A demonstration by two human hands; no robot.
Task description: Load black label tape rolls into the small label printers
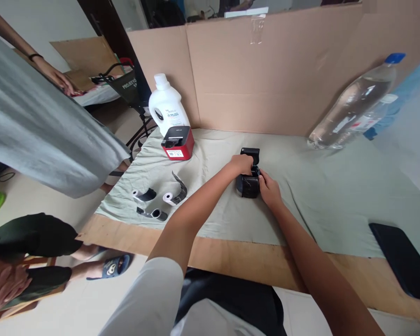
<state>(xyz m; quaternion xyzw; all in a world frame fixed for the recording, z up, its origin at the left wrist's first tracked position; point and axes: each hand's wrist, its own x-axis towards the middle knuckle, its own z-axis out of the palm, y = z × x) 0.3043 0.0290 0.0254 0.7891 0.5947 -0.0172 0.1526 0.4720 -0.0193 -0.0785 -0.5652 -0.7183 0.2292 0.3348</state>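
Note:
A small black portable printer sits on the cloth in front of me with its lid raised at the far side. My left hand is over its opening, fingers curled down into it; whatever they hold is hidden. Along the printer's right side, my right hand grips the casing, with the thumb and fingers pressed against it. To the left lie three small paper rolls with dark, loose tails: one roll at the far left, another with its tail curling up, and a third nearer the front edge.
A red and black box-shaped device stands before a white jug. Large clear bottles lean at the right by a cardboard wall. A black phone lies front right. Two other people are at the left, one standing, one seated.

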